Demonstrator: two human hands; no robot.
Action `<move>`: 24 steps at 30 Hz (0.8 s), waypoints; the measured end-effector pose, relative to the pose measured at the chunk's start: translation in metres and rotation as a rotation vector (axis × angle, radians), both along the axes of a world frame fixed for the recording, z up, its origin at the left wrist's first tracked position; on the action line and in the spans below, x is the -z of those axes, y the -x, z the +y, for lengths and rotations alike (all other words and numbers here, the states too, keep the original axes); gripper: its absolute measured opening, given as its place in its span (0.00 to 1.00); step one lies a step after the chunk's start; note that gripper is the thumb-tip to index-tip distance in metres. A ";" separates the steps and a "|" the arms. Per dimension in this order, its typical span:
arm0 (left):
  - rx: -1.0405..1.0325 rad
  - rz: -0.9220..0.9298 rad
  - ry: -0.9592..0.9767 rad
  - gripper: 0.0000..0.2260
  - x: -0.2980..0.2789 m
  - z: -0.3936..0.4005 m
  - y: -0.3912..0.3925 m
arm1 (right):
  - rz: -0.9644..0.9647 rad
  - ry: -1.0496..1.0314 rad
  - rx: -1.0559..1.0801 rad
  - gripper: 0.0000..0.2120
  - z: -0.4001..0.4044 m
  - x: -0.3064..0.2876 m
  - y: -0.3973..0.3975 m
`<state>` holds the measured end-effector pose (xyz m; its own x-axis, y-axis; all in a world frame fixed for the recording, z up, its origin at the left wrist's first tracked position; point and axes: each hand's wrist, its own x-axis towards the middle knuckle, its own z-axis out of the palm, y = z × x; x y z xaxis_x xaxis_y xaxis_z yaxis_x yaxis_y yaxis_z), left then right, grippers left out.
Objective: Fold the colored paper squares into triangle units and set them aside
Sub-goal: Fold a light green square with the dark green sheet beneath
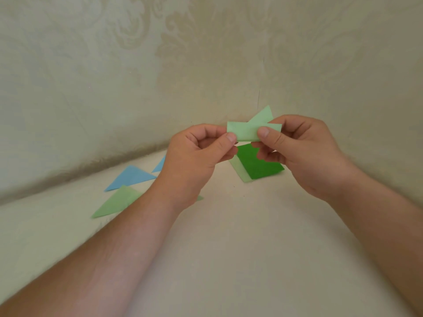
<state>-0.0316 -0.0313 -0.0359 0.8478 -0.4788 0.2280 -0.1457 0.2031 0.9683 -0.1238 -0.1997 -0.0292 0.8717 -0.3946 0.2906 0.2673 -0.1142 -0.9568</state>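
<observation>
The cream table (pixel 229 259) under your arms has a smooth, matte, cloth-like surface, and it runs back to a pale wall (pixel 206 53) covered in a faint damask scroll pattern. Your left hand (pixel 196 156) and right hand (pixel 304 152) are both raised above the table, each with a closed grip: thumb and curled fingers pinch opposite ends of a light green paper strip (pixel 248 132), folded flat into a narrow band, with one pointed flap (pixel 262 115) angling up behind it. On the table just below that strip lies a dark green paper square (pixel 258 165), crisp-edged and flat, resting on top of a light green square (pixel 239 169) whose edge shows along its left side. To the left, set well apart from the squares, lies a light green triangle unit (pixel 114 202), partly under your left forearm, touching a light blue triangle unit (pixel 130 177) behind it. A second blue triangle (pixel 160 165) shows only a small corner past your left wrist. All the paper looks thin and matte, with sharp creases.
</observation>
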 end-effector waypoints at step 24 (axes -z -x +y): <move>-0.031 -0.072 -0.082 0.07 0.003 -0.003 0.003 | 0.130 -0.136 0.124 0.12 0.004 -0.002 -0.005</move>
